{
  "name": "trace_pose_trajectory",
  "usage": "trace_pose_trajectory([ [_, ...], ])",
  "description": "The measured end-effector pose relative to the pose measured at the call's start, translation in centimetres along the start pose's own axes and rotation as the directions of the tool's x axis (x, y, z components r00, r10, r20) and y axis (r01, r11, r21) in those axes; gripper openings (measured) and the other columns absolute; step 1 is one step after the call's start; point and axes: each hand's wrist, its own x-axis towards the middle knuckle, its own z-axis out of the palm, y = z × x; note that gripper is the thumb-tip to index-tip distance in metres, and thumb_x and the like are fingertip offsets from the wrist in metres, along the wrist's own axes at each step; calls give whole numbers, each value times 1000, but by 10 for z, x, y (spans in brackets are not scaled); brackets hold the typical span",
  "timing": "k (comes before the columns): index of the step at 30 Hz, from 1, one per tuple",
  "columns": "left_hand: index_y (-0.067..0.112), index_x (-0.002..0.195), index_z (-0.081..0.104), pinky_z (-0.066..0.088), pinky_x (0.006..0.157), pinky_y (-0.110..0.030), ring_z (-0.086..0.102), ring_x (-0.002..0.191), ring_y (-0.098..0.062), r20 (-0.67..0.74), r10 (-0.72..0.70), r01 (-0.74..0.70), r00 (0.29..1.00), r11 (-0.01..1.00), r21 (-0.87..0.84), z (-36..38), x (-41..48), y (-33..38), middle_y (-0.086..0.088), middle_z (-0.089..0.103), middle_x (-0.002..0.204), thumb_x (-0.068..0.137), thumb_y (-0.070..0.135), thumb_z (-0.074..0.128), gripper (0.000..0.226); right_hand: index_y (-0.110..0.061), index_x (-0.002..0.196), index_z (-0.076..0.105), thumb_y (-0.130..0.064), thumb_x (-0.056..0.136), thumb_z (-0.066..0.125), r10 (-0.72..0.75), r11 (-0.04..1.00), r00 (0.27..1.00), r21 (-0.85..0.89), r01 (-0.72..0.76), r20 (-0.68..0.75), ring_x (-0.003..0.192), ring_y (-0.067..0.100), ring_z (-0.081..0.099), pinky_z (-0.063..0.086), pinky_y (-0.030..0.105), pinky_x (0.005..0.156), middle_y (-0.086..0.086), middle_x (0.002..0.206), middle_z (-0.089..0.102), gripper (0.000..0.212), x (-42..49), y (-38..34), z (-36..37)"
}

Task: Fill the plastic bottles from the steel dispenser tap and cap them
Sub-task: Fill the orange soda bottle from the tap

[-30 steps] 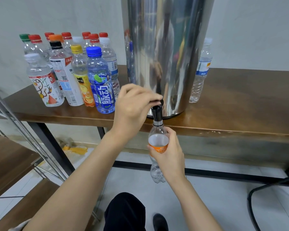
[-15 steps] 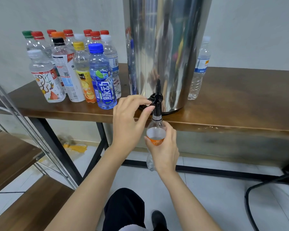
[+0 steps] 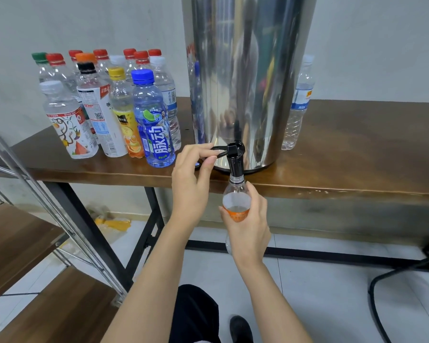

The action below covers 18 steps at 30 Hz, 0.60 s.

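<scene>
Here, overflow is risked if the black tap lever [image 3: 219, 151], pinched by the left hand [image 3: 191, 179] at nine o'clock of the spout [image 3: 235, 167], is held open too long; the orange-labelled bottle [image 3: 236, 194], mouth at the spout's six o'clock, is gripped round its shoulder by the curled right hand [image 3: 248, 226].

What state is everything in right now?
Lever, swung sideways, pinched by left hand.
Bottle, uncapped, upright, mouth at tap, gripped by right hand; fill level unclear.
Left bottles, capped, standing on table.
Lone bottle, capped, standing right of dispenser.
</scene>
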Motion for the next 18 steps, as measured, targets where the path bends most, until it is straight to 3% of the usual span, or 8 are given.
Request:
trace_pose_trajectory([
  [4, 14, 94, 64, 38, 94, -13, 57, 110, -3, -20, -58, 57, 998, 997, -50, 5, -4, 1, 0, 63, 111, 99, 8, 54, 13, -37, 144, 37, -42, 80, 79, -16, 1000, 999, -20, 17, 31, 113, 13, 57, 44, 29, 71, -16, 137, 45, 77, 3, 4, -5],
  [18, 18, 98, 63, 36, 95, -10, 55, 112, 2, -26, -70, 68, 997, 995, -78, 6, -6, 4, -5, 62, 113, 100, 4, 53, 17, -38, 143, 38, -43, 78, 79, -11, 1000, 997, 2, 11, 72, 113, 10, 55, 48, 33, 75, -20, 137, 45, 77, 5, 4, -8],
])
